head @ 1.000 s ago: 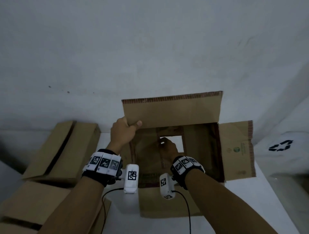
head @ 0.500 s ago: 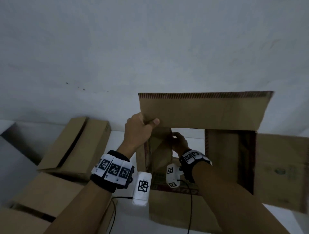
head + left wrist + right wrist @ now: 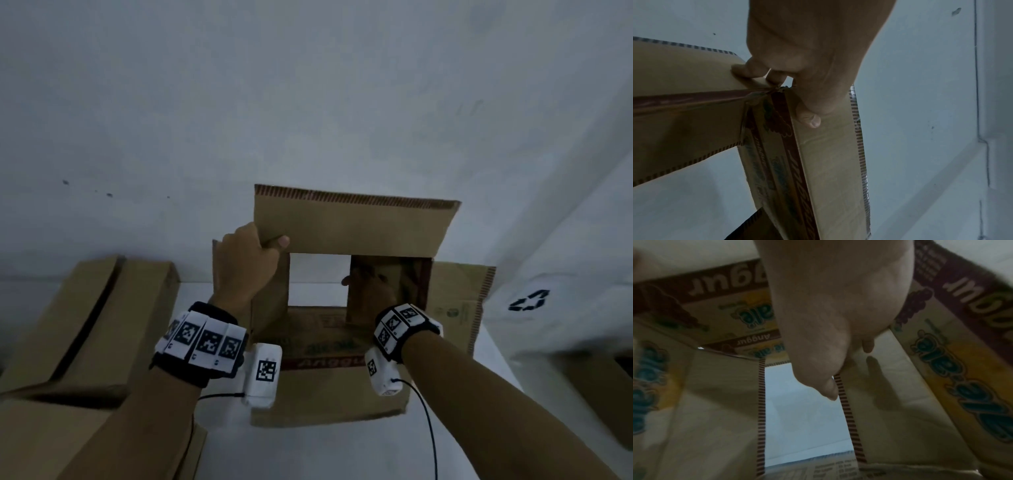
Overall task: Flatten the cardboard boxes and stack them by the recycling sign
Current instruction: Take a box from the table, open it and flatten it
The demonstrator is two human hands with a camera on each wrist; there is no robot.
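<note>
In the head view, an open cardboard box [image 3: 342, 329] stands at centre frame on the white floor [image 3: 308, 452], both ends open. The left hand [image 3: 246, 263] grips its upper left corner, thumb over the top flap [image 3: 356, 222]. The right hand [image 3: 371, 294] reaches inside, fingers against an inner flap [image 3: 383, 281]. More boxes [image 3: 89, 322] lie at left; the recycling sign [image 3: 529, 300] is at right. In the left wrist view, the fingers [image 3: 756, 69] pinch the corner. In the right wrist view, the thumb [image 3: 828, 389] hooks the flap's striped edge; full curl cannot be told.
</note>
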